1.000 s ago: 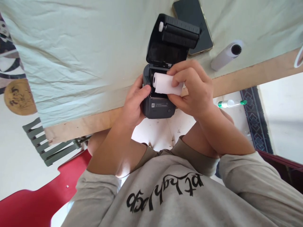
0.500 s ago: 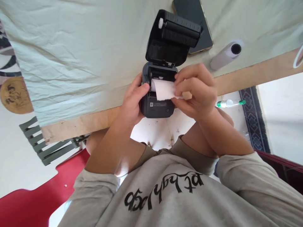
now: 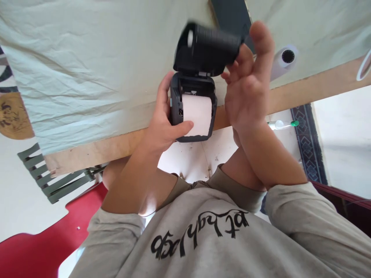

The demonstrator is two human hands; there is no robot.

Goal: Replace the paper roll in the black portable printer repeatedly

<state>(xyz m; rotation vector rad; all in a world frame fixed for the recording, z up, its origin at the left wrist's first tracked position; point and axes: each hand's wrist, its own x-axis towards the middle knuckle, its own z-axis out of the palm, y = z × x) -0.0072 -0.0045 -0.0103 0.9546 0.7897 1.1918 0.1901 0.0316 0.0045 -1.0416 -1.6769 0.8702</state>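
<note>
A: Now, about the paper roll (image 3: 197,116): where?

B: Down in the open bay of the small dark printer (image 3: 213,116), right at the table's wooden edge (image 3: 304,96). Loose end drawn out over the front face, lying flat.

A: And the left hand (image 3: 162,127)?

B: Wrapped round the printer's left side, thumb pressed on the lower corner of the paper strip, pinning it to the body.

A: Right hand (image 3: 246,88)?

B: Open, gripping nothing. Fingers spread and raised beside the hinged lid (image 3: 208,50), fingertips at its right end. Touching or only just beside, hard to tell; blurred there.

A: Lid position?

B: Up, tilted over the bay, not shut. Roller bar along its top edge.

A: So which step, at a guess?

B: Loading looks finished, closing looks like the step in hand. Only a judgement from roll seated, strip out, hand at lid.

A: Needs of the next move?

B: Keeping the strip straight and poking out past the front lip while the lid swings down. Thumb clear of the seam before the latch meets. Even pressure across the lid, not on one corner.

A: Anything else nearby?

B: Dark phone (image 3: 228,11) behind the lid on the pale cloth (image 3: 87,58), a spare white roll (image 3: 282,61) on its side to the right, a green-capped pen (image 3: 282,124) down on the floor.
</note>
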